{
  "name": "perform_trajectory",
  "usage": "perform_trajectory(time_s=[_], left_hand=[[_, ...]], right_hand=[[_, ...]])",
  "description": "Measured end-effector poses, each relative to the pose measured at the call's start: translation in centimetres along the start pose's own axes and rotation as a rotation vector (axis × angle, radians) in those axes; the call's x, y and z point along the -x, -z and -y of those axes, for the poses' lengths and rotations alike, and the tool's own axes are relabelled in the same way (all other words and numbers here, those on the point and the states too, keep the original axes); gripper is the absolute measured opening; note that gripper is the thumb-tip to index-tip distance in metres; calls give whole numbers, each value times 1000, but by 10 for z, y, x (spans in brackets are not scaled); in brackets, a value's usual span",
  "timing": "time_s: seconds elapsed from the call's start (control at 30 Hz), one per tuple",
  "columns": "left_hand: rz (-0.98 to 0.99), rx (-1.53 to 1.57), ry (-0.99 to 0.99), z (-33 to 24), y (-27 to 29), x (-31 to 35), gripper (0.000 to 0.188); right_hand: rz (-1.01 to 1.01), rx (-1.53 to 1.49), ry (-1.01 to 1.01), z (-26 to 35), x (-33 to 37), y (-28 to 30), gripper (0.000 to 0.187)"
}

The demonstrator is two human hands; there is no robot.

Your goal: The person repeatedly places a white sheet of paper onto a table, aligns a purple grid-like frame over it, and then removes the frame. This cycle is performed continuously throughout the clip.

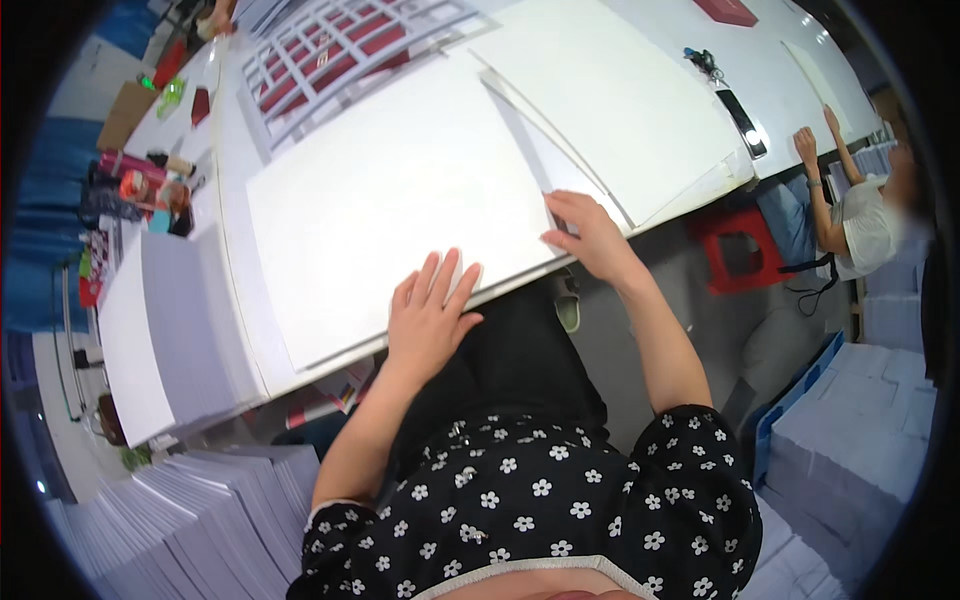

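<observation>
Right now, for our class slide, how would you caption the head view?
Left hand rests on a large white sheet, right hand at its right edge.

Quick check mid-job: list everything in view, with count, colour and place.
Table: one, white, in front
Near sheet: one on top, white, table's near edge
Right-hand sheets: count unclear, white, right of it
Lattice frame: one, grey, beyond near sheet
Phone-like slab: one, black, table's right
Bundle: one, dark, beyond slab
Box: one, red, far right
Clutter: uncounted, mixed colours, left
Tall paper stack: one, white, left
Lower paper stacks: several, white, lower left
Blocks: several, pale, lower right
Stool: one, red, right floor
Co-worker: one, white-clad, right
Curtain: blue, far left
Floral top: one, black-white, bottom
Left hand: one, bare, on near sheet
Right hand: one, bare, at its right edge
</observation>
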State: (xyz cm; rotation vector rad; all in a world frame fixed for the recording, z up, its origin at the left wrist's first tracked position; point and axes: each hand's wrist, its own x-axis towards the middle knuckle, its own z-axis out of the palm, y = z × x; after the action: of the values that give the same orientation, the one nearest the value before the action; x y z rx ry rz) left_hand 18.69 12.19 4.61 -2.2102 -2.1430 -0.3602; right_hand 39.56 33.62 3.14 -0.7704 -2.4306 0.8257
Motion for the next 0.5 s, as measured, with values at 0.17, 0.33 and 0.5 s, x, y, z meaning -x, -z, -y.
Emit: perform_trajectory(time_s=[0.17, 0.33, 0.5], left_hand=[[36, 5, -13, -2, 2, -4, 72], [55, -39, -19, -5, 2, -5, 72], [77, -70, -11, -7, 0, -6, 73]], right_hand=[[-46, 123, 29, 6, 3, -4, 54], [-85, 297, 14, 15, 12, -10, 59], [-33, 279, -15, 14, 12, -4, 59]])
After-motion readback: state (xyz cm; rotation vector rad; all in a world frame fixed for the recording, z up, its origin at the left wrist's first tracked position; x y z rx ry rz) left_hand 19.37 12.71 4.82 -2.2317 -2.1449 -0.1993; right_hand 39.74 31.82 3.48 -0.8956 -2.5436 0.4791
